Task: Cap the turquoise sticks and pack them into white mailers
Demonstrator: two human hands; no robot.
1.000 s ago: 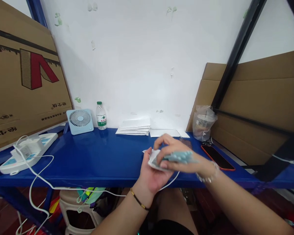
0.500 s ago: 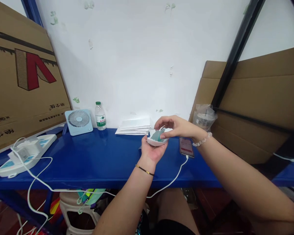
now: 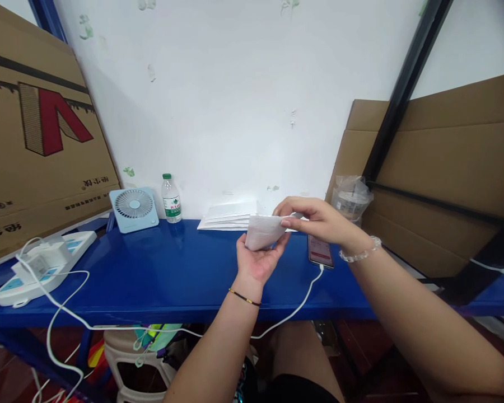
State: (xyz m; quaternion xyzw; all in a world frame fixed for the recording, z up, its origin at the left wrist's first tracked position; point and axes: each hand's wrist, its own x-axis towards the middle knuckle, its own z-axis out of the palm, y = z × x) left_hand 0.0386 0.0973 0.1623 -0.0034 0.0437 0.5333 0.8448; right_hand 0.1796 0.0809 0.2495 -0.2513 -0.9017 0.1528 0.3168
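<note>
A small white paper packet (image 3: pixel 264 230) is held up over the blue table, its flat side facing me. My left hand (image 3: pixel 258 260) cradles it from below, palm up, with the thumb at its left edge and the fingers at its right. Pinched at the packet's upper right edge are the thumb and fingers of my right hand (image 3: pixel 315 219). The packet's inside is hidden from me. Just behind it, against the wall, lies a stack of white folded papers (image 3: pixel 227 216).
Right of my hands a phone (image 3: pixel 320 252) is plugged into a white cable (image 3: pixel 300 305). A plastic-wrapped cup (image 3: pixel 351 198) stands by the cardboard (image 3: pixel 453 157). Leftward on the blue table (image 3: pixel 151 268) are a water bottle (image 3: pixel 171 200), a light-blue fan (image 3: pixel 134 210) and a power strip (image 3: pixel 46 274).
The packet's opening, which showed something teal inside, has turned away, and its flat white side now faces me. My right hand has shifted slightly right with its edge.
</note>
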